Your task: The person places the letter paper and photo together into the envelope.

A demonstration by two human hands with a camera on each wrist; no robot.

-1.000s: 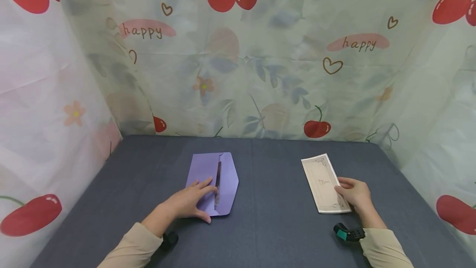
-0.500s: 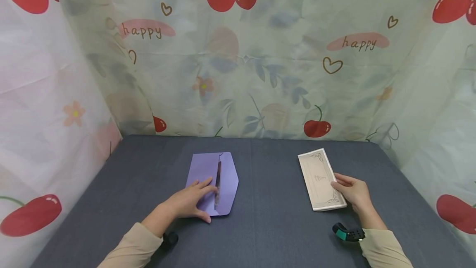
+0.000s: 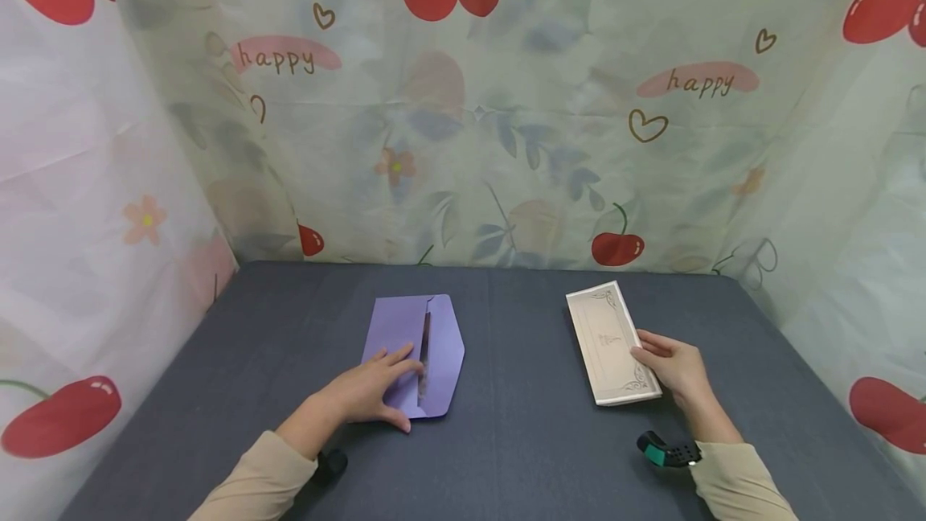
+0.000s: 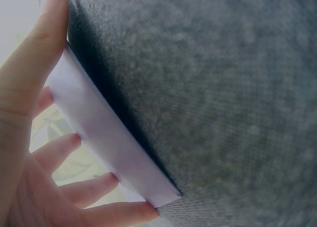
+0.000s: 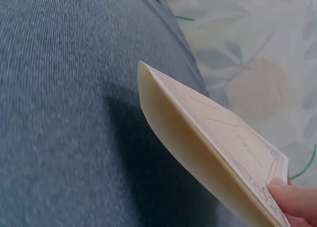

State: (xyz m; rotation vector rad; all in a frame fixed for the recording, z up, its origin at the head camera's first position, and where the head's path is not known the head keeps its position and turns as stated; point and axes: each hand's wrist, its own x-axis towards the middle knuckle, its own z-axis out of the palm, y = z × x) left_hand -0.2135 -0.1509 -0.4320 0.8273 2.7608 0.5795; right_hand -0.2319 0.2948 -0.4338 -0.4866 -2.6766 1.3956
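Observation:
A purple envelope [image 3: 394, 328] lies on the dark cloth, its pointed flap turned to the right and a narrow slot showing along the fold. My left hand [image 3: 369, 388] rests on its near part with spread fingers, the thumb at the near edge. In the left wrist view, fingertips touch the pale-looking envelope [image 4: 104, 123]. To the right, my right hand [image 3: 673, 364] pinches a cream folded card [image 3: 604, 340] by its right edge, thumb on top. The right wrist view shows the card [image 5: 237, 138] tilted above the cloth, its two leaves parted; the thumb [image 5: 292, 197] presses its decorated face.
Dark grey cloth [image 3: 506, 457] covers the table. Cherry-printed curtains [image 3: 463, 143] rise behind it and on both sides. A black and teal wrist strap [image 3: 669, 453] sits at the right wrist, and a black device [image 3: 331, 469] at the left.
My right hand has moved left and slightly away from me with the card, which has come off the cloth. The left hand and the envelope have stayed in place.

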